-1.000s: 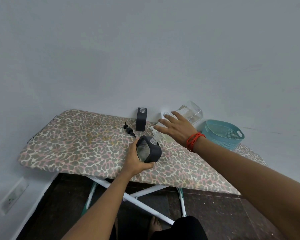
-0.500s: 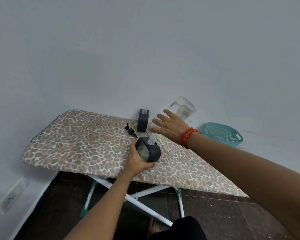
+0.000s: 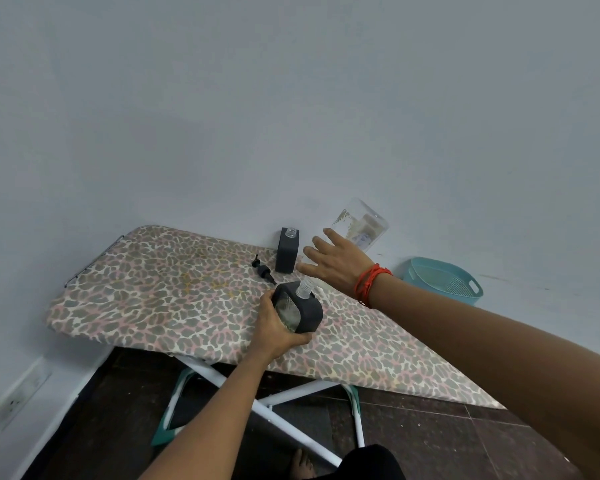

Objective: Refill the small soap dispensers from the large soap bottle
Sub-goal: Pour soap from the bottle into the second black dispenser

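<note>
My left hand grips a dark grey soap dispenser with a clear threaded neck, tilted on the leopard-print ironing board. My right hand holds the large clear soap bottle from the side, its base raised toward the wall and its mouth end hidden behind my hand just above the dispenser's neck. A second dark grey dispenser stands uncapped near the wall. A black pump head lies on the board beside it.
A teal plastic basket sits at the board's far right by the wall. The board's white and teal legs stand over a dark floor. A wall socket is low on the left.
My right hand has tipped the large bottle steeper, its base rising toward the wall. My left hand has kept hold of the dispenser in about the same spot.
</note>
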### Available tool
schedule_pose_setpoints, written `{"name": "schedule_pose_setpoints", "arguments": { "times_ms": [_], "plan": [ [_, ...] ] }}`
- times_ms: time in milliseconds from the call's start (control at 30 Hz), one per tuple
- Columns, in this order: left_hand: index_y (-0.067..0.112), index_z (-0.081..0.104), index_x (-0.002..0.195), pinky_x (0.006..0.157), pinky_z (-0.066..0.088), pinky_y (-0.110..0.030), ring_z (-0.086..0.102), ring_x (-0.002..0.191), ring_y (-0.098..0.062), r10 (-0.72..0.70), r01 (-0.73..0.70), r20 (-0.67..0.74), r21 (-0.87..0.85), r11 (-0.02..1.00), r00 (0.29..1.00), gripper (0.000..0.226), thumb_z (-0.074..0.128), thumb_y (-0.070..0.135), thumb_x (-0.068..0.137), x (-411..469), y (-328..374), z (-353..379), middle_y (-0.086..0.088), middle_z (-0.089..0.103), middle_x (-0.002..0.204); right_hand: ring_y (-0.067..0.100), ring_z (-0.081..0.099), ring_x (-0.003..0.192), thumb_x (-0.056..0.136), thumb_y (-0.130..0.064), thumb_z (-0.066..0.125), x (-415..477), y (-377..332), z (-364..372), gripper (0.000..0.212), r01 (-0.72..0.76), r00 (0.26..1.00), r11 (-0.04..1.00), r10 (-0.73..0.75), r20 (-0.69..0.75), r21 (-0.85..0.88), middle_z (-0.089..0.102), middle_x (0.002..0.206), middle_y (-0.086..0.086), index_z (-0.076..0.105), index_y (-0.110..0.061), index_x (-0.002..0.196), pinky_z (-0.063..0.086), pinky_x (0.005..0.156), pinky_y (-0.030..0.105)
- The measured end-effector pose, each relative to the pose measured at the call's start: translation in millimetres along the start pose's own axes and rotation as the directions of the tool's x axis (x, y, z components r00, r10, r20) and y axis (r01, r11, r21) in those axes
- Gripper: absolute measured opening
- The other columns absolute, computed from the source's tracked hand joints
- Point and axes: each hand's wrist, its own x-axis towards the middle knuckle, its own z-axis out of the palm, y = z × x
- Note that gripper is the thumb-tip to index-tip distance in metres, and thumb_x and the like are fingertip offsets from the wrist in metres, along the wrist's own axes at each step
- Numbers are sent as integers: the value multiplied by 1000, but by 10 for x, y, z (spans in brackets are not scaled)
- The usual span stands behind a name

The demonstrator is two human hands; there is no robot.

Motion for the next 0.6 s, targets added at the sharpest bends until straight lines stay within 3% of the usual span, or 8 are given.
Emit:
{"name": "schedule_pose_setpoints", "arguments": {
  "times_ms": [600],
  "plan": [
    [15,24,149,112,41,-35,43,134,-19,19,-19,-1,-33,999,1000,126,101,33,50,-20,29,-13,-1,41,144,35,54,117,91,-14,61,32,36,-67,49,-19,999,1000,19,-29,-6,58,126,10,45,-24,136,37,109,55]
  ]
}}
